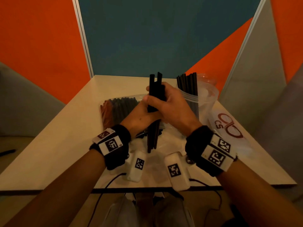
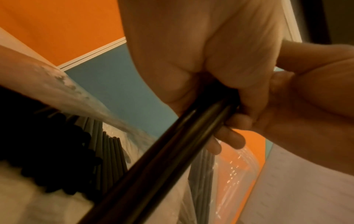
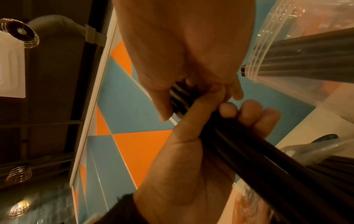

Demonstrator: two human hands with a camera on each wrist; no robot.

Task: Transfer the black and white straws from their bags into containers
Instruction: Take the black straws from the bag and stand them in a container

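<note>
A bundle of black straws stands upright over the middle of the table. Both hands grip it. My right hand wraps the upper part, and my left hand holds it just below. The left wrist view shows the bundle running out of my left fist, with right-hand fingers curled on it. In the right wrist view the straws pass through both fists. A clear bag of black straws lies to the left. A clear zip bag with black straws stands to the right.
A white plastic bag with a red logo lies at the right of the table. Orange, blue and grey partition panels close off the back and sides. A dark pen-like thing lies on a lower surface at far left. Cables hang over the near edge.
</note>
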